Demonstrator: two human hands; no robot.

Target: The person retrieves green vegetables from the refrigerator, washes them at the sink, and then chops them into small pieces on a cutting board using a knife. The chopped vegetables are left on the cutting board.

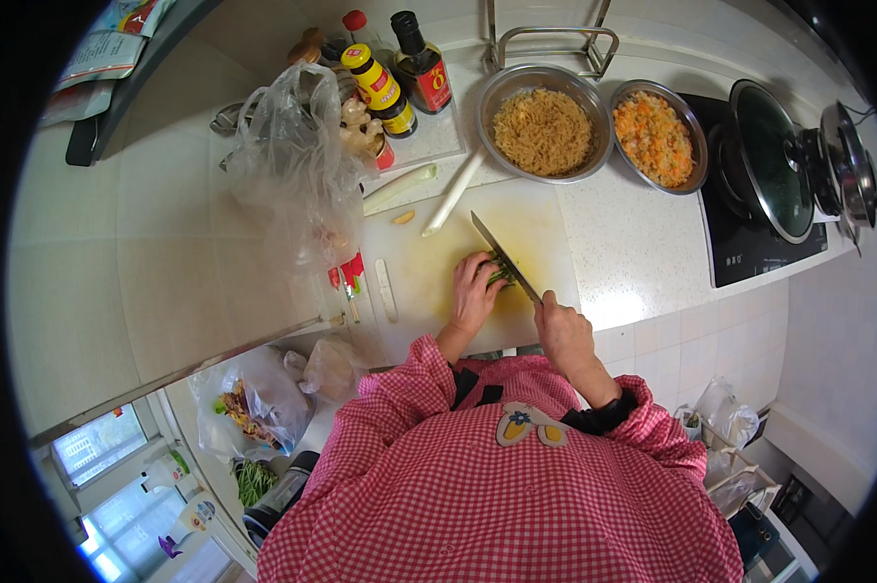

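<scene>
A bundle of green vegetable stalks lies on the white cutting board, its middle stained yellow. My left hand presses on the bundle with bent fingers, which hide part of it. In my right hand is the handle of a kitchen knife. The blade points away from me to the upper left and stands right beside the greens and my left fingertips. Beyond the blade lie a white scallion stalk, a second pale stalk and a small ginger slice.
Behind the board stand a steel bowl of brown shredded food and a steel bowl of chopped orange-and-white food. A lidded pan sits on the induction cooktop at right. Sauce bottles and a clear plastic bag occupy the left back.
</scene>
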